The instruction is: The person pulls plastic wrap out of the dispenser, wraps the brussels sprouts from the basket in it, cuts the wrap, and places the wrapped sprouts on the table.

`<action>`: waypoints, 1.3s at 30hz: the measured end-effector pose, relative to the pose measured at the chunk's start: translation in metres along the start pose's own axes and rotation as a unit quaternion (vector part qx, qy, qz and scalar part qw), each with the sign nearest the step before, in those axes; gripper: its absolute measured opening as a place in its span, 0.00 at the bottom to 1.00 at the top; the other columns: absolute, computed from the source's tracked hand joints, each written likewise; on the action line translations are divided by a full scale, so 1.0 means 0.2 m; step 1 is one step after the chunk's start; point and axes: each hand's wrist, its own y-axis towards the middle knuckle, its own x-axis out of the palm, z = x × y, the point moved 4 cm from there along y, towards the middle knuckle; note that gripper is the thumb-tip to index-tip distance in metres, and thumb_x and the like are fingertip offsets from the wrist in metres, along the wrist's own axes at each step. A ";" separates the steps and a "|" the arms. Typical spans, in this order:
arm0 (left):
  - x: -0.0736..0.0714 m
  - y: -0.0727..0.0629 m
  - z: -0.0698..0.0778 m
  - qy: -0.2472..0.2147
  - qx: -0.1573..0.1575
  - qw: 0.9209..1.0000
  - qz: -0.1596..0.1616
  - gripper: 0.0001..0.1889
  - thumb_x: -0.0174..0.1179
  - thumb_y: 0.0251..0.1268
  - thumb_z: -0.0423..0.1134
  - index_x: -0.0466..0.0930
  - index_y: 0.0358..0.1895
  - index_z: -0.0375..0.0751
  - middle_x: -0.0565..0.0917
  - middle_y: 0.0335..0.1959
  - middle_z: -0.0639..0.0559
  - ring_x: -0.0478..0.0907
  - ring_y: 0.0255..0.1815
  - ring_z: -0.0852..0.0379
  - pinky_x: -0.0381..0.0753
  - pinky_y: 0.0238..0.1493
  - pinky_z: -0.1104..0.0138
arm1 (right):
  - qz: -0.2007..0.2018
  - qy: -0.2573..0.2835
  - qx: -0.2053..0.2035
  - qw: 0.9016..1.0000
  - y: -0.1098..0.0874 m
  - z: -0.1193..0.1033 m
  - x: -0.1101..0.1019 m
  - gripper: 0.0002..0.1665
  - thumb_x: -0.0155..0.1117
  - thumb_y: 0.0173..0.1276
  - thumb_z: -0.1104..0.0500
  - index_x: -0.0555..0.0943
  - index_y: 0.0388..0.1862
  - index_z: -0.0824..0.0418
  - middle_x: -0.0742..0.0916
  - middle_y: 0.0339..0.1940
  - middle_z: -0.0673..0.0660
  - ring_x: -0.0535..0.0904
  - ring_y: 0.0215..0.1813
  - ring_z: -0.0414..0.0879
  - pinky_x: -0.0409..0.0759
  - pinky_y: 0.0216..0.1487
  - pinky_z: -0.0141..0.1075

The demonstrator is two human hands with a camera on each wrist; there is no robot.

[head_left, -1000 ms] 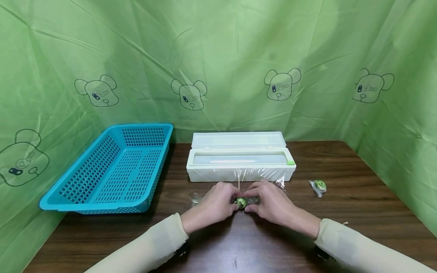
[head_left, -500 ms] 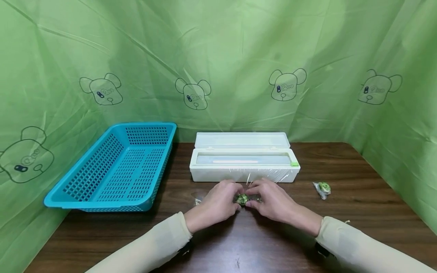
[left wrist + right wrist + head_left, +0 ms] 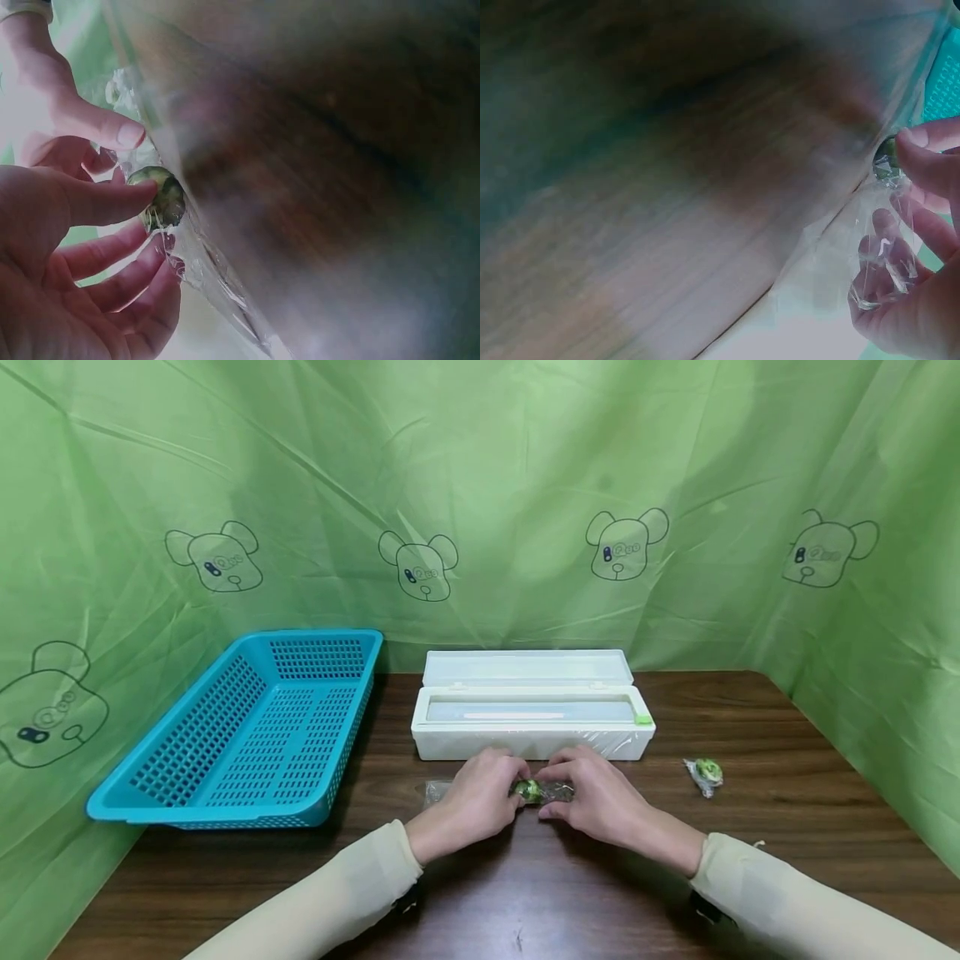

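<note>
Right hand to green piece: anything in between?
Only clear film: in the head view it spans the gap between the right hand and the green piece. Nothing solid is visible there; the white box stands beyond, outside that gap.

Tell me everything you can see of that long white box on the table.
The white box is long, rectangular and plastic-looking, standing on the wood-look table just beyond the left hand and right hand. Its lid stands open along the far edge. A framed, lengthwise opening spans most of its top, with a small green piece at the right end. Clear film glints across the front's right part. Whether fingers touch it is unclear.
</note>
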 end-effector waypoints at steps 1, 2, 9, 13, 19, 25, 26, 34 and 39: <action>0.00 0.00 0.00 0.003 0.001 1.000 0.002 0.09 0.76 0.58 0.32 0.90 0.41 0.44 0.83 0.37 0.53 0.80 0.42 0.54 0.81 0.45 0.60 | -0.002 -0.003 0.001 1.000 0.00 0.00 0.00 0.23 0.90 0.50 0.55 0.93 0.46 0.54 0.89 0.45 0.48 0.81 0.51 0.46 0.82 0.52 0.45; 0.00 0.00 0.00 0.008 0.002 1.000 0.005 0.09 0.76 0.58 0.32 0.90 0.41 0.44 0.83 0.37 0.54 0.80 0.41 0.54 0.81 0.45 0.60 | -0.004 -0.004 0.001 1.000 0.01 0.00 0.00 0.22 0.90 0.51 0.56 0.93 0.46 0.54 0.89 0.45 0.48 0.82 0.50 0.46 0.82 0.51 0.45; -0.01 0.00 0.01 0.035 0.003 0.999 0.010 0.11 0.76 0.59 0.33 0.93 0.45 0.44 0.80 0.38 0.53 0.78 0.41 0.52 0.80 0.45 0.60 | -0.013 -0.007 -0.017 1.000 0.02 0.02 0.01 0.15 0.85 0.57 0.62 0.93 0.43 0.52 0.91 0.39 0.45 0.81 0.42 0.43 0.81 0.43 0.41; -0.02 -0.01 0.00 0.015 0.002 1.000 0.004 0.15 0.78 0.57 0.34 0.92 0.49 0.42 0.82 0.41 0.52 0.79 0.44 0.52 0.81 0.49 0.59 | -0.016 -0.004 -0.026 1.000 0.03 0.04 0.01 0.12 0.82 0.61 0.62 0.94 0.43 0.51 0.91 0.38 0.43 0.79 0.38 0.42 0.79 0.38 0.38; -0.03 -0.01 0.00 -0.024 0.008 1.000 0.006 0.14 0.82 0.52 0.33 0.90 0.43 0.43 0.84 0.38 0.53 0.81 0.41 0.56 0.82 0.44 0.61 | -0.023 -0.003 -0.039 0.999 0.04 0.07 0.02 0.12 0.78 0.66 0.63 0.93 0.47 0.53 0.92 0.41 0.45 0.81 0.40 0.43 0.81 0.40 0.40; -0.02 0.01 -0.03 -0.038 -0.005 0.999 0.006 0.11 0.77 0.55 0.27 0.91 0.41 0.41 0.88 0.38 0.53 0.84 0.42 0.57 0.84 0.43 0.62 | -0.020 -0.006 -0.057 0.998 0.05 0.06 0.01 0.13 0.78 0.65 0.64 0.92 0.49 0.57 0.92 0.43 0.49 0.84 0.45 0.45 0.83 0.47 0.44; -0.02 0.02 -0.03 -0.040 -0.007 0.999 0.004 0.11 0.76 0.56 0.27 0.91 0.41 0.40 0.89 0.38 0.53 0.85 0.42 0.57 0.84 0.43 0.62 | -0.015 -0.010 -0.061 0.998 0.05 0.06 0.01 0.14 0.80 0.64 0.63 0.92 0.49 0.56 0.92 0.43 0.49 0.85 0.46 0.45 0.83 0.49 0.45; -0.02 0.04 -0.05 -0.040 -0.011 0.999 0.012 0.08 0.72 0.60 0.25 0.91 0.39 0.42 0.89 0.35 0.55 0.85 0.39 0.59 0.85 0.43 0.61 | 0.021 -0.049 -0.079 0.995 0.07 0.03 0.00 0.18 0.87 0.55 0.58 0.93 0.46 0.55 0.90 0.42 0.49 0.84 0.49 0.48 0.80 0.53 0.48; -0.02 0.05 -0.06 -0.045 -0.015 0.999 0.011 0.08 0.72 0.61 0.25 0.91 0.37 0.42 0.89 0.34 0.55 0.85 0.38 0.60 0.84 0.42 0.62 | 0.010 -0.059 -0.062 0.996 0.08 0.03 0.02 0.13 0.85 0.58 0.59 0.94 0.42 0.55 0.90 0.39 0.48 0.85 0.45 0.46 0.82 0.49 0.47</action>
